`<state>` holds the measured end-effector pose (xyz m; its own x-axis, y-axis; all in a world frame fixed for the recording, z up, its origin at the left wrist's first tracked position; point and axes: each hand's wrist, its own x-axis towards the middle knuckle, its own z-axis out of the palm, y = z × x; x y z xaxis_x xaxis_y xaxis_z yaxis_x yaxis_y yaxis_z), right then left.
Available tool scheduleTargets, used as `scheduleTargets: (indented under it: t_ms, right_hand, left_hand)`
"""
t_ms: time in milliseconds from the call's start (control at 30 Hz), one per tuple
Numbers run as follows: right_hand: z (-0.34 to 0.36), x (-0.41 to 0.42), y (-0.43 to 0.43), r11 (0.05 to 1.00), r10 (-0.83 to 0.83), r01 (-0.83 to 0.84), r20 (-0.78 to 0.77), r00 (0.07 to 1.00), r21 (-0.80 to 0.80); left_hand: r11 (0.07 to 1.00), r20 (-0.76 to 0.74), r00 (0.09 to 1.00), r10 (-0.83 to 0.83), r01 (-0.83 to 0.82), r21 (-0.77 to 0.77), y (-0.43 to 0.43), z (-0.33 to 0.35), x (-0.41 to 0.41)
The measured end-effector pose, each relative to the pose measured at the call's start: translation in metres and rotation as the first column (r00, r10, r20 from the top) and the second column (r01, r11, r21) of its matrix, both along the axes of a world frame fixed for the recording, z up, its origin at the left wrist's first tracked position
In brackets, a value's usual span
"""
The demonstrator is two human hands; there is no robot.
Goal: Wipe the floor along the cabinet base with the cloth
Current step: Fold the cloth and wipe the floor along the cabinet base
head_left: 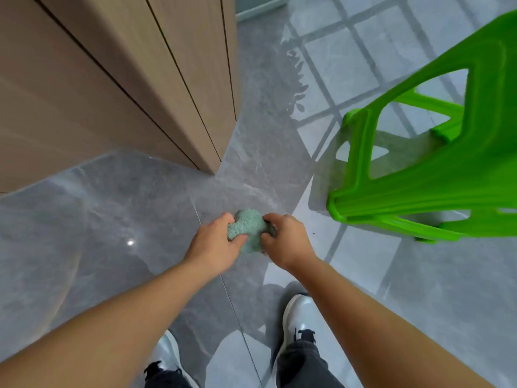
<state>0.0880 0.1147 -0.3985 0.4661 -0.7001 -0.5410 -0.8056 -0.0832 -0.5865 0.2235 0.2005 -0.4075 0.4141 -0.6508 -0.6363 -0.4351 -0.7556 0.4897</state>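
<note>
Cloth: I logged the pale green cloth [247,229] bunched into a wad, held up in front of the body between both hands, nearer the camera than the cabinet corner; whether it touched the floor I could not tell.
Left hand: the left hand [214,247] was closed on the cloth's left side, thumb pressed over the lower edge.
Right hand: the right hand [285,242] gripped the right side, fingers curled into the fabric (the two hands sat close, with only the wad between them).
Cabinet: the wooden cabinet [120,79] filled the upper left; its outer corner met the floor just beyond the hands, with one base edge running off to the left and the other running away up the frame.
Floor: glossy grey tile floor [92,233], with a grout line passing under the hands toward the shoes.
Open room: I noted a clear strip of floor along both base edges and a wide open patch on the left.
Obstacle: a green plastic chair [436,163] stood to the right, its near leg close to the right hand.
Feet: the left shoe [167,357] and right shoe [299,320] stood on either side of the grout line.
</note>
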Motion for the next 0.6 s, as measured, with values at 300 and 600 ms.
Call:
scheduleTargets:
  t_ms: [300,600]
  right_hand:
    - [-0.065,0.002,0.01,0.991,0.135,-0.135,-0.005,0.991,0.019]
    - [-0.066,0.03,-0.064,0.974,0.194,-0.195,-0.019,0.981,-0.116]
  left_hand:
    - [0.998,-0.099,0.994,0.049,-0.046,0.03,0.029,-0.065,0.015]
    - [0.984,-0.048,0.989,0.141,-0.145,-0.102,-0.041,-0.065,0.026]
